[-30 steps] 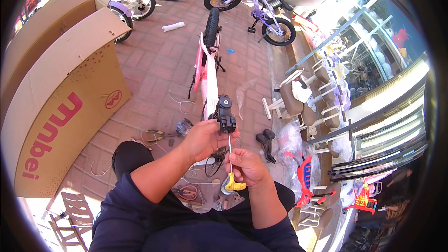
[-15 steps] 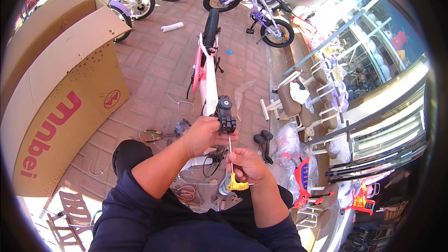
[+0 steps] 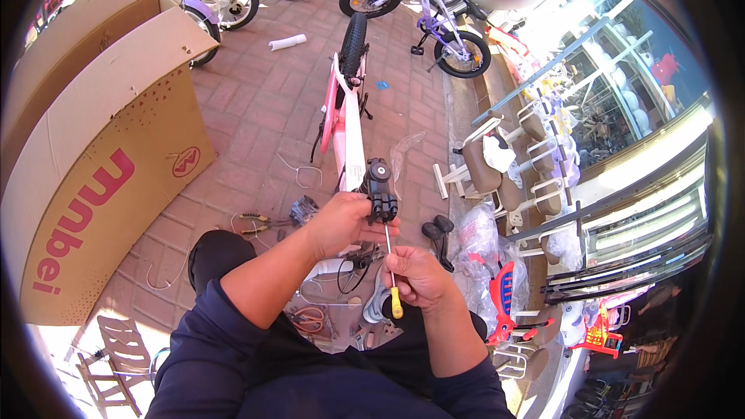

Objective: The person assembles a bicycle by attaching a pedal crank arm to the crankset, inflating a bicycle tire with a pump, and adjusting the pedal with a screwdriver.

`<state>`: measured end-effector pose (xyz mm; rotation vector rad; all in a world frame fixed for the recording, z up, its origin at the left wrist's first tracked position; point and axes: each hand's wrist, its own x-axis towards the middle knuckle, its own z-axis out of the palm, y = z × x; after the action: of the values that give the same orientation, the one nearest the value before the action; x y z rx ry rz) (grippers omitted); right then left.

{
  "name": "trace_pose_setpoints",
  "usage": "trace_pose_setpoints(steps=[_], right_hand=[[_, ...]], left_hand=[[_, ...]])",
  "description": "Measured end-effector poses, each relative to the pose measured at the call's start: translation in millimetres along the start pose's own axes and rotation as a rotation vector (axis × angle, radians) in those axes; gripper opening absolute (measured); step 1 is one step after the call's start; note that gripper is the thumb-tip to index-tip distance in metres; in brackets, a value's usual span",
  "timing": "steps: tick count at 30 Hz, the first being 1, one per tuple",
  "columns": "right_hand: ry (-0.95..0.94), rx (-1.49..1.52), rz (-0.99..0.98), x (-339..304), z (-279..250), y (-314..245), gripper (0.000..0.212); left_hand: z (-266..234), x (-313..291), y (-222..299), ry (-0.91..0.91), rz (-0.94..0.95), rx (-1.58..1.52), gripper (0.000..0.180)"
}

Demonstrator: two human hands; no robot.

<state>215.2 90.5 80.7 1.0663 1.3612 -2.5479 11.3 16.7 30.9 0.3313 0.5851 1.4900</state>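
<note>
A pink and white bicycle (image 3: 354,140) stretches away from me, its fat black tyre (image 3: 353,39) at the far end. At the near end is its black handlebar stem (image 3: 379,174). My left hand (image 3: 341,225) is closed around the near, lower part of this stem, fingers showing beneath the clamp. Closed around the shaft of a yellow T-handle hex key (image 3: 396,304) is my right hand (image 3: 421,278). The key's metal shaft runs up to the clamp's near face; its tip is hidden there. Its handle appears edge-on below my fingers.
A large open cardboard box (image 3: 116,186) stands at left. Pliers (image 3: 260,223), orange-handled scissors (image 3: 309,318) and other tools lie on the brick paving by my legs. Black pedals or grips (image 3: 438,233) and plastic-wrapped parts (image 3: 477,240) are at right. A lilac bicycle (image 3: 438,23) stands beyond.
The hex key has turned about its shaft: its yellow handle was broadside and is now edge-on. The stem and both hands have shifted slightly to the right.
</note>
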Motion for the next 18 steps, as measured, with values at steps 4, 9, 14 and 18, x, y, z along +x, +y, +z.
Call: trace_pose_setpoints(steps=[4,9,14,18], right_hand=[[-0.006,0.056,0.0,-2,19,-6,0.024],[-0.027,0.003,-0.018,1,5,1,0.025],[0.004,-0.011,-0.008,-3,3,-2,0.023],[0.003,0.084,-0.034,-2,24,-6,0.02]], left_hand=[[-2,1,-2,-0.006,0.006,-0.016,0.029],[0,1,-1,-0.01,-0.01,0.001,0.028],[2,4,-3,0.002,-0.02,0.026,0.027],[0,6,-5,-0.022,-0.012,0.065,0.027]])
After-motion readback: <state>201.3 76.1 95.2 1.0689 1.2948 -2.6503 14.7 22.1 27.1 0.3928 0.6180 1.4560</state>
